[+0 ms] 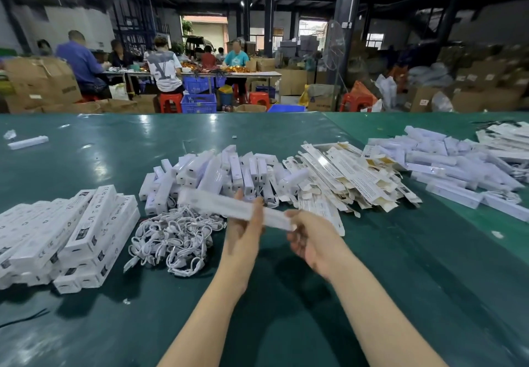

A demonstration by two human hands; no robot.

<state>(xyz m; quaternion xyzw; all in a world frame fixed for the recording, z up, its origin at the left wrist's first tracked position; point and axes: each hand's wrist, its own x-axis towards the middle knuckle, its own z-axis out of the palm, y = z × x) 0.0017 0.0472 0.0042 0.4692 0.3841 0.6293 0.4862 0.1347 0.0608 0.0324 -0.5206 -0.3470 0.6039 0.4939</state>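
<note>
**A:** What is being held?

**B:** One long, slim white bar (pixel 217 205), straight-edged and smooth, blurred, slanting above the glossy green table (pixel 400 266). The left hand (pixel 243 232) curls thumb and fingers round its middle. The right hand (pixel 309 238) pinches its right end.

**A:** And around that grip?

**B:** Just left of the left hand and below it lies one tangle of thin white cables (pixel 174 238), looped and too many to count. Further left is a stack of printed cardboard boxes (pixel 71 232), long and square-ended, well over ten. Just behind the grip is a heap of plain white bars (pixel 211 172) like the held one, again past counting. Behind the right hand and to its right, flat card sleeves (pixel 343 177), white with tan flaps, lie fanned out. Far off to the left lies a single loose bar (pixel 28 142).
</note>
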